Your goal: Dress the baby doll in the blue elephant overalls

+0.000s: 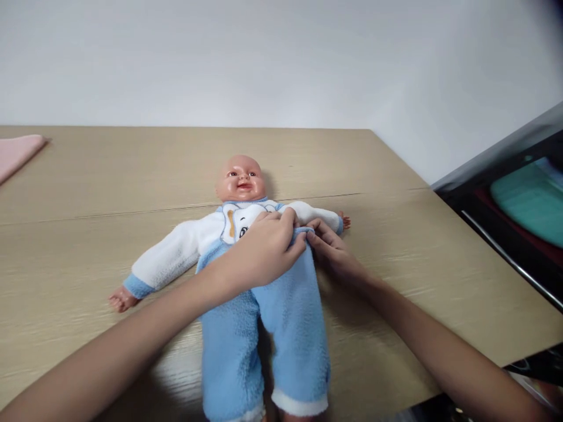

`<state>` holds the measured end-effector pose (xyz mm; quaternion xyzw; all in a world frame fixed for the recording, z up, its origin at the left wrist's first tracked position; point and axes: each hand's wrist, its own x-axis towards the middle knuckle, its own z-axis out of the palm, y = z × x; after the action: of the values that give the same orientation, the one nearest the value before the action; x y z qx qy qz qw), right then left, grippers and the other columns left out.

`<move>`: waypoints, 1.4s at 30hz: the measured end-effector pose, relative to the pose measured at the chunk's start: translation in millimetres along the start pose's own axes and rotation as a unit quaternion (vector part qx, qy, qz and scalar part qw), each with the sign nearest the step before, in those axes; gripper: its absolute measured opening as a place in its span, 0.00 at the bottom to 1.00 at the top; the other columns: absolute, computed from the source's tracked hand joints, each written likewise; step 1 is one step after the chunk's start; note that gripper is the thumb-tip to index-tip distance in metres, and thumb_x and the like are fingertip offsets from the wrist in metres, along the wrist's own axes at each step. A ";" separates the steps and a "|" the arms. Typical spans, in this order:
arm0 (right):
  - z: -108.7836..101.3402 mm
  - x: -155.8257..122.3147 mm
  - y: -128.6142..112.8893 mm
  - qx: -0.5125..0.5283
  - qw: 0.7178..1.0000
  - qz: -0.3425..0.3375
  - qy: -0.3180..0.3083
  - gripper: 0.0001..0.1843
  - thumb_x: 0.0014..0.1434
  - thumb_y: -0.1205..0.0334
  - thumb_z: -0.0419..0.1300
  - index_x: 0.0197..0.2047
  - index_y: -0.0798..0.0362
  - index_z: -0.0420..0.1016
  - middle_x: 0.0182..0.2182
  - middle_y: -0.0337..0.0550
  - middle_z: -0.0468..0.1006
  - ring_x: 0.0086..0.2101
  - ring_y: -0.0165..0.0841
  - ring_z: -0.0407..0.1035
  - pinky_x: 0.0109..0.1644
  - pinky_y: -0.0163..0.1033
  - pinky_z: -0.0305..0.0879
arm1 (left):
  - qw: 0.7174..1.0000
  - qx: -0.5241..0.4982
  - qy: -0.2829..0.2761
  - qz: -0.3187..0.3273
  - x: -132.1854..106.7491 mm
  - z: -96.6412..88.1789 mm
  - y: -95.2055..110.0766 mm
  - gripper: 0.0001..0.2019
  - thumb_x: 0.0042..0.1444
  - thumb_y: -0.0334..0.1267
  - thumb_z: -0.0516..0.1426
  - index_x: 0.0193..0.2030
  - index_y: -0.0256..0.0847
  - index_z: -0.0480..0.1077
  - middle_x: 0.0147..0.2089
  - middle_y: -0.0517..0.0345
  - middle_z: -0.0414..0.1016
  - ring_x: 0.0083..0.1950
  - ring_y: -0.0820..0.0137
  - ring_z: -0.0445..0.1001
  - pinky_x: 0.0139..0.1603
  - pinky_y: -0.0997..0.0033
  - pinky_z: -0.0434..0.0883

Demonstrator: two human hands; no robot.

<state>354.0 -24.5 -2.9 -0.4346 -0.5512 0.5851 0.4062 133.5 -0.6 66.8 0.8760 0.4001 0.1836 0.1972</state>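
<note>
A bald baby doll [241, 179] lies on its back on the wooden table, arms spread and feet toward me. It wears a white fleece top [176, 249] with blue cuffs and a cartoon face on the chest, and blue fleece pants [292, 316] with white hems. Reaching across the doll's belly, my left hand [275, 243] pinches the pants' waistband at the right side. My right hand [332, 246] pinches the same waistband edge just beside it, fingertips nearly touching the left ones. Part of the chest picture is hidden behind my left hand.
A pink cloth [20, 153] lies at the table's far left. The wooden table [88, 176] has a seam running across it and ends at a pale wall [197, 64]. On the right, beyond the edge, stands a dark-framed object with a teal panel [532, 202].
</note>
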 end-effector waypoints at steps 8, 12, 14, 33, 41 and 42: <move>21.6 11.6 -5.0 -0.174 0.982 -0.079 -0.005 0.10 0.77 0.51 0.58 0.43 0.45 0.67 0.36 0.37 0.71 0.35 0.36 0.65 0.42 0.41 0.66 | 1.000 0.012 0.006 -0.024 0.7 3.8 -3.0 0.02 0.77 0.35 0.51 0.52 0.41 0.63 0.45 0.45 0.80 0.47 0.52 0.80 0.48 0.52 0.73; 28.1 6.0 -7.4 -0.210 0.973 -0.094 0.014 0.12 0.78 0.52 0.56 0.42 0.47 0.72 0.39 0.40 0.79 0.40 0.39 0.71 0.50 0.45 0.69 | 0.998 -0.024 0.046 -0.034 -1.1 3.1 -4.8 0.06 0.73 0.33 0.55 0.54 0.44 0.63 0.44 0.53 0.80 0.44 0.57 0.80 0.43 0.58 0.71; 29.1 1.2 -8.0 -0.215 0.971 -0.099 0.024 0.12 0.79 0.52 0.56 0.44 0.47 0.74 0.42 0.42 0.81 0.43 0.40 0.72 0.52 0.46 0.69 | 0.997 -0.031 0.056 -0.032 -1.6 3.1 -5.5 0.08 0.72 0.33 0.56 0.55 0.45 0.64 0.43 0.55 0.80 0.42 0.58 0.80 0.41 0.59 0.69; -10.9 -4.0 -3.7 -0.306 0.920 -0.167 0.179 0.11 0.67 0.56 0.70 0.50 0.46 0.76 0.35 0.38 0.77 0.31 0.37 0.68 0.36 0.44 0.66 | 0.986 0.108 0.007 0.129 -21.5 3.7 31.4 0.12 0.79 0.42 0.57 0.58 0.37 0.73 0.61 0.46 0.77 0.62 0.49 0.71 0.64 0.45 0.69; -21.5 5.9 7.7 -0.110 0.909 -0.206 0.344 0.14 0.71 0.48 0.67 0.46 0.46 0.70 0.35 0.35 0.70 0.33 0.33 0.65 0.35 0.40 0.61 | 0.974 0.214 -0.020 0.069 28.5 5.7 32.1 0.22 0.76 0.48 0.61 0.63 0.28 0.71 0.62 0.35 0.76 0.65 0.42 0.72 0.59 0.45 0.73; -23.9 7.7 9.5 -0.089 0.914 -0.195 0.345 0.15 0.70 0.47 0.68 0.46 0.46 0.70 0.34 0.35 0.69 0.32 0.32 0.64 0.34 0.39 0.60 | 0.973 0.216 -0.032 0.069 39.8 9.2 32.0 0.22 0.75 0.45 0.62 0.64 0.27 0.70 0.63 0.34 0.75 0.66 0.43 0.72 0.59 0.46 0.73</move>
<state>374.6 -10.7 -13.2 -0.5276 -0.5007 0.2563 0.6366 182.4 9.0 81.2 0.9286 0.3627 0.0777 0.0032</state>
